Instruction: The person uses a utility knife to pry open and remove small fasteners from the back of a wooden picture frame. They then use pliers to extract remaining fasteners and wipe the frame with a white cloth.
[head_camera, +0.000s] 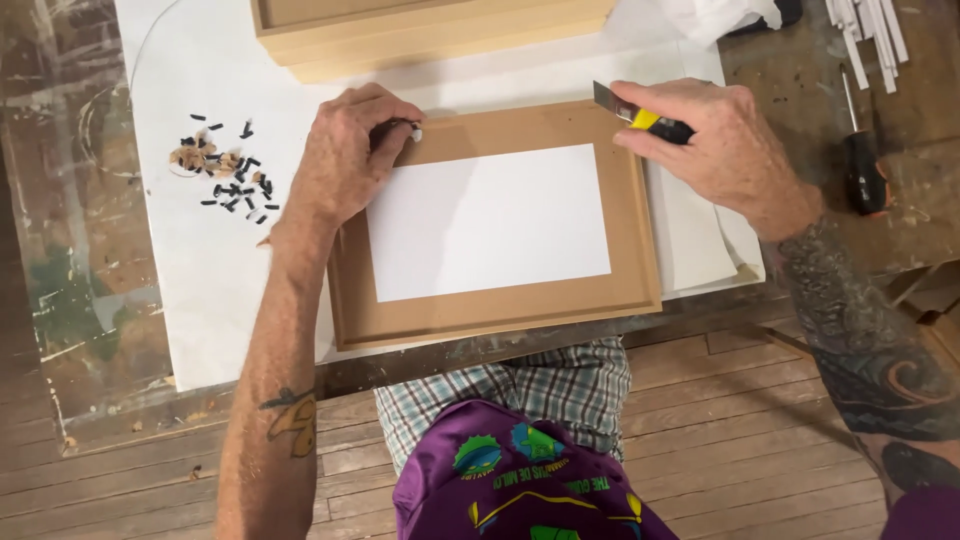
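Frame (495, 225) holds white sheet (488, 222); right hand (715, 140) grips knife (640, 115).

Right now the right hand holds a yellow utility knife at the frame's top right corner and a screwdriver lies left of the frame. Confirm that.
Not quite: the head view shows the screwdriver right of the frame, not left. The right hand does hold the yellow utility knife at the top right corner.

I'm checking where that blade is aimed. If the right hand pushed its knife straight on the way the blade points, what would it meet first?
Probably the frame's top right corner, just left of the right hand's utility knife tip; height above it is unclear.
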